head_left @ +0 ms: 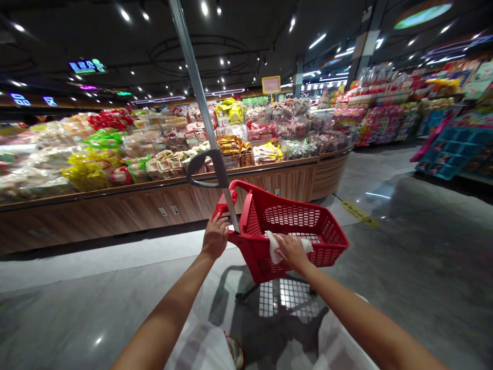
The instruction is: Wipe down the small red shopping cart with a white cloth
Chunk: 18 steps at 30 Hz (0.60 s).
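A red plastic shopping cart (262, 267) stands on the floor before me, its perforated basket pointing right. My left hand (215, 237) is closed around the cart's red handle (224, 204) at the left end. Beside it a metal pole (200, 97) with a grey loop grip (221, 167) rises from the cart and leans left. My right hand (291, 251) holds a white cloth (274, 246) against the near top rim of the basket. Its fingers lie over the cloth, hiding part of it. The visible part of the basket's inside shows only red mesh.
A long wood-panelled display counter (185, 205) heaped with packaged food runs behind the cart. Stocked shelves (385, 118) and a blue rack (442, 149) stand at the right. A yellow floor marking (359, 213) lies beyond the cart. My shoe (235, 352) is below.
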### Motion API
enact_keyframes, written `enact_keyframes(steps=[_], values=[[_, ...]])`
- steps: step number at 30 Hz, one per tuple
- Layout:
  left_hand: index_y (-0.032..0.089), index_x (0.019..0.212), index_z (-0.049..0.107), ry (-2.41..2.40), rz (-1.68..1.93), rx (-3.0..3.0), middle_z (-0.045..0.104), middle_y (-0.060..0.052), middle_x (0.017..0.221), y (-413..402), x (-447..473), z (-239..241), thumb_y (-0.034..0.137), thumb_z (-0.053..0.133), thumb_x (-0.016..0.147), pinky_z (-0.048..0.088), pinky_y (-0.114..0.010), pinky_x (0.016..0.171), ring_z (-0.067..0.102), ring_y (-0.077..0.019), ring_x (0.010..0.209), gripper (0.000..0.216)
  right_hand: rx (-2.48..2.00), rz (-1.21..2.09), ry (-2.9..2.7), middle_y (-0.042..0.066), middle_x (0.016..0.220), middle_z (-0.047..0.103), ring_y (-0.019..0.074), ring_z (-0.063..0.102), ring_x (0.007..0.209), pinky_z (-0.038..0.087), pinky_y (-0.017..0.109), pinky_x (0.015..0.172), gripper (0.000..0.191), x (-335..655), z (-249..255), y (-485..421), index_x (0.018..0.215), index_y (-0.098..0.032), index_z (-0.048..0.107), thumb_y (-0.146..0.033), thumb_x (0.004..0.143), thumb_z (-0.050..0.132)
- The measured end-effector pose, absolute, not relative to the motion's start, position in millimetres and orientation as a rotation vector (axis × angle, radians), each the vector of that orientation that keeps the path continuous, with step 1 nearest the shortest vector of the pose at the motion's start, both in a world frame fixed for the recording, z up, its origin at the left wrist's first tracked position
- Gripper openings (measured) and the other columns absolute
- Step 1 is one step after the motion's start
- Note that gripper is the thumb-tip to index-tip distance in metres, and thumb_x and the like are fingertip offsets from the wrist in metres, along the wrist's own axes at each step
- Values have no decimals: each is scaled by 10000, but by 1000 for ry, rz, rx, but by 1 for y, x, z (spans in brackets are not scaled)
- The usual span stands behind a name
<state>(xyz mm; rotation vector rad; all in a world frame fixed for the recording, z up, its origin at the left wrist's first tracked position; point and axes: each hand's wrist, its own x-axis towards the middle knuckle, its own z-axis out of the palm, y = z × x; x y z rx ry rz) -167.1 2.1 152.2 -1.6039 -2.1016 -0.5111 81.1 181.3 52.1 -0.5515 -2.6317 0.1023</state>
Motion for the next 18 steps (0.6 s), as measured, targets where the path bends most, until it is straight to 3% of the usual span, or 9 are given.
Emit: enact_keyframes(steps=[5, 9, 13, 18], values=[[206, 916, 633, -2141, -531, -1624, 670, -59, 1002, 17, -158, 150, 214, 336, 920, 322, -413, 1077, 558, -189, 1019, 297, -444, 206, -2539, 104, 1305, 542, 235, 501, 1101, 312, 372, 912, 505, 10, 81, 137, 1430, -225, 331, -301, 939, 420], [206, 917, 626, -2111, -574, -1612, 656, -64, 980, 13, -158, 149, 209, 341, 924, 362, -419, 1036, 552, -193, 996, 286, -447, 194, -2502, 130, 1267, 564, 248, 511, 1076, 329, 380, 886, 458, -9, 86, 124, 1386, -171, 397, -284, 942, 409], [210, 909, 612, -2097, -628, -1616, 639, -60, 965, 8, -154, 144, 230, 352, 930, 412, -397, 971, 549, -191, 967, 262, -410, 164, -2521, 93, 1190, 606, 220, 535, 1023, 360, 347, 824, 410, 5, 74, 135, 1346, -218, 449, -188, 943, 382], [179, 882, 608, -2093, -712, -1498, 634, -72, 949, 12, -135, 141, 198, 368, 910, 423, -403, 945, 544, -209, 954, 243, -256, 93, -2642, 86, 1088, 635, 207, 554, 925, 387, 336, 821, 395, 17, 75, 165, 1318, -200, 486, -191, 927, 428]])
